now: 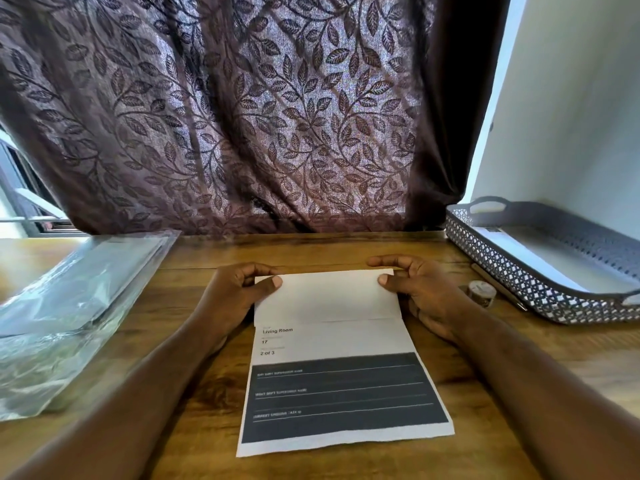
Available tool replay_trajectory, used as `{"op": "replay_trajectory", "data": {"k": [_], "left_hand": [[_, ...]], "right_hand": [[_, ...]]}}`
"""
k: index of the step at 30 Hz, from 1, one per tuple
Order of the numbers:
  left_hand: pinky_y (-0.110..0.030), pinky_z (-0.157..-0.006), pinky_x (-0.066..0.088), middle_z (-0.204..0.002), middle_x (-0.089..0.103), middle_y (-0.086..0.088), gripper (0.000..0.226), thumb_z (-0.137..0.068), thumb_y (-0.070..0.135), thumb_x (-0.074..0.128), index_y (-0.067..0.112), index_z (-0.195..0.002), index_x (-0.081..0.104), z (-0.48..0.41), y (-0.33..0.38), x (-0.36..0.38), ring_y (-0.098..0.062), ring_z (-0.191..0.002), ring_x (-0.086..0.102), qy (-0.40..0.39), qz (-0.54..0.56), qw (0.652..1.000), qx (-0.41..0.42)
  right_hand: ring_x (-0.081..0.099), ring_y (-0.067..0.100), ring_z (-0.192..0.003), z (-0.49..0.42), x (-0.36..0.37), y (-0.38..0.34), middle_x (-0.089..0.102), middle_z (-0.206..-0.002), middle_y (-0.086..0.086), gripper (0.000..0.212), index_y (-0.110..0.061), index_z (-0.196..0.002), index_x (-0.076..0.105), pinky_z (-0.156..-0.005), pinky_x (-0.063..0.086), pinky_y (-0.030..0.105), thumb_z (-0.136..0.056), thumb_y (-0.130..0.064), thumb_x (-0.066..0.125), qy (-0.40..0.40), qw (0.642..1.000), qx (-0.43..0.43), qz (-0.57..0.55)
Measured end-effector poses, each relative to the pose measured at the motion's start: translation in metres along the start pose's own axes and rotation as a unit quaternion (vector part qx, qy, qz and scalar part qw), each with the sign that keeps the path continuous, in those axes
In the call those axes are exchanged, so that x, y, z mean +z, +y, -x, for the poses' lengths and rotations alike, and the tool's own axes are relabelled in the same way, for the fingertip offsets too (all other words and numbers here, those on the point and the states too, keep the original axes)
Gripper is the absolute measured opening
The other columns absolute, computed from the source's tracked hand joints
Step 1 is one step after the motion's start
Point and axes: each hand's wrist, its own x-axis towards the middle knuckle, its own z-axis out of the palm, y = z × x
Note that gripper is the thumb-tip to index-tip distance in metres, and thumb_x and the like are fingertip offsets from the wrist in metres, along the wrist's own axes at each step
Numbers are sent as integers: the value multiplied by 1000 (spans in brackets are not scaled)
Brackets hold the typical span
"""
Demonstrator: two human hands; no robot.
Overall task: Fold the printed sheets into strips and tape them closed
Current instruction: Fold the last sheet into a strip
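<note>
The sheet (332, 341) looked thin, light & floppy, prob. best held at its far corners, where left hand (235, 294) and right hand (420, 292) each pinched the fold, thumb on top.

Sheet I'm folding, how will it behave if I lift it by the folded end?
Probably floppy: the sheet is thin paper, so its unfolded dark half would likely droop. Likely light, sliding easily on the smooth table. The flap, pinched by the left hand and right hand, may spring open once released.
</note>
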Motion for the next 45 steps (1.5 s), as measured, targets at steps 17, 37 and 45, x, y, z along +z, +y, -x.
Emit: {"op": "replay_trajectory", "data": {"k": [17, 37, 45], "left_hand": [[-13, -60, 48, -88, 71, 29, 7, -91, 32, 70, 34, -86, 75, 18, 18, 26, 1, -79, 65, -14, -218, 961, 170], [-37, -67, 56, -84, 75, 12, 11, -90, 28, 73, 29, -79, 75, 5, 13, 4, -18, -79, 70, 30, -178, 981, 68], [-40, -98, 49, -123, 71, 8, 32, -97, 43, 60, 31, -126, 64, 22, 30, 28, -14, -110, 63, 11, -395, 875, 279]], "right_hand": [[58, 1, -77, 10, 62, -16, 66, -83, -12, 13, -21, -92, 74, -68, 46, 24, -98, -27, 64, -31, 844, -211, 493], [73, 8, -75, 6, -6, -14, 79, -84, -6, 6, -20, -87, 78, -69, 55, 30, -91, -20, 74, 26, 945, -55, 320], [66, 2, -79, 14, 49, -16, 70, -82, -16, 18, -36, -80, 69, -65, 55, 18, -91, -22, 73, 85, 895, -190, 394]]}}
